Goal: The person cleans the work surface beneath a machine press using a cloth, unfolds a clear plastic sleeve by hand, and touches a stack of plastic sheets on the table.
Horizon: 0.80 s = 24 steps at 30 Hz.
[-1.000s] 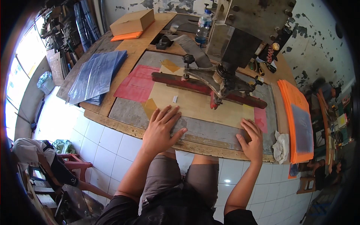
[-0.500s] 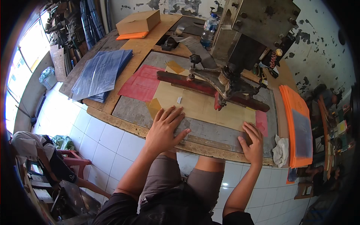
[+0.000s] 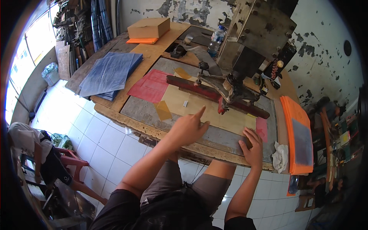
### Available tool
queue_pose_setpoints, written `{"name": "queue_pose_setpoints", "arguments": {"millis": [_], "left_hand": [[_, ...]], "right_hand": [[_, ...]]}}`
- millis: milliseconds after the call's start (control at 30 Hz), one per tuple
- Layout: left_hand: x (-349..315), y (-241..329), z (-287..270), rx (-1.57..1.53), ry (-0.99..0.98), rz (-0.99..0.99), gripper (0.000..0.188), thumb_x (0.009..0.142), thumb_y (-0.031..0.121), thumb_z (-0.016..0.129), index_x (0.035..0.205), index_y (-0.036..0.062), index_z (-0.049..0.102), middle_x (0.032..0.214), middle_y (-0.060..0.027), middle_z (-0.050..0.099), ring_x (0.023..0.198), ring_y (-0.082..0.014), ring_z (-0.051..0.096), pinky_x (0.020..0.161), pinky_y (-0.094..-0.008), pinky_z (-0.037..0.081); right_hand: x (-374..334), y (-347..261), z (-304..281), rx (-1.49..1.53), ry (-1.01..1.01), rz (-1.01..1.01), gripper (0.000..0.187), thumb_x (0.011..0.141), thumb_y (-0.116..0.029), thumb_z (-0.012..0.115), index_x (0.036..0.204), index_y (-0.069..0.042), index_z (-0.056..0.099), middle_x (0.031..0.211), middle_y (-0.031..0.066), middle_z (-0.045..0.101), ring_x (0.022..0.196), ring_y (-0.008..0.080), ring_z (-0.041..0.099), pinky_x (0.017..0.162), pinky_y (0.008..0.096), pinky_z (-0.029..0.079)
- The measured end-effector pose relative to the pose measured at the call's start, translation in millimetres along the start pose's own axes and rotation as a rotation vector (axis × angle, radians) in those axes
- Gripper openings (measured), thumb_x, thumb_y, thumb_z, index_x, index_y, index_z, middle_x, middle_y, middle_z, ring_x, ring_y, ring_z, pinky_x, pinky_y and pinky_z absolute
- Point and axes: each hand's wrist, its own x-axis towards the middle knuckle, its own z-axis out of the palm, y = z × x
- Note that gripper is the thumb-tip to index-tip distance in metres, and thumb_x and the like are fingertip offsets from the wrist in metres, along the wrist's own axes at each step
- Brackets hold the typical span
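My left hand holds nothing. Its index finger and thumb stick out while the other fingers curl under, over the near edge of a tan sheet. With fingers spread, my right hand rests at the sheet's near right corner. The sheet lies on a grey metal press bed, fixed with brown tape and bearing a small white piece. Above it hangs a press head with a long dark-red bar. A red sheet lies to the left, and a pink-red one to the right.
Clear bluish plastic sheets are stacked left. Orange folders and a crumpled white cloth lie right. A cardboard box and a water bottle stand at the back. Another person is at lower left.
My left hand has lifted off the sheet's left part and moved right, its index finger now stretched out. My right hand stays at the right corner. The view has shifted slightly.
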Motion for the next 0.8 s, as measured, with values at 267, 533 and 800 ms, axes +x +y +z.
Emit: {"name": "queue_pose_setpoints", "arguments": {"millis": [267, 533, 800], "left_hand": [[76.8, -29.5, 57.9, 0.013, 0.046, -0.142, 0.088, 0.101, 0.03, 0.062, 0.172, -0.0101, 0.027, 0.1, -0.0277, 0.081, 0.106, -0.0448, 0.078, 0.098, -0.0502, 0.059], [74.3, -18.9, 39.5, -0.264, -0.18, -0.257, 0.092, 0.101, 0.029, 0.057, 0.174, -0.0104, 0.018, 0.085, -0.0161, 0.083, 0.085, -0.0313, 0.081, 0.086, -0.0436, 0.062], [77.8, -40.8, 27.3, -0.318, -0.027, -0.288, 0.093, 0.102, 0.025, 0.057, 0.176, -0.0073, 0.011, 0.078, -0.0122, 0.08, 0.057, -0.0223, 0.068, 0.059, -0.0383, 0.058]], "right_hand": [[-1.2, -3.0, 5.4, -0.007, -0.007, 0.002, 0.049, 0.097, -0.032, 0.084, 0.139, -0.008, 0.077, 0.154, 0.0068, 0.07, 0.15, 0.0324, 0.056, 0.128, 0.049, 0.038], [-3.8, 3.5, 5.7, -0.002, 0.005, -0.005, 0.05, 0.096, -0.033, 0.084, 0.138, -0.008, 0.078, 0.154, 0.0071, 0.07, 0.15, 0.0323, 0.057, 0.128, 0.0489, 0.038], [-0.2, -2.8, 2.1, 0.018, -0.001, -0.002, 0.048, 0.097, -0.03, 0.083, 0.138, -0.006, 0.078, 0.154, 0.0091, 0.07, 0.15, 0.0345, 0.057, 0.128, 0.0494, 0.038]]}}
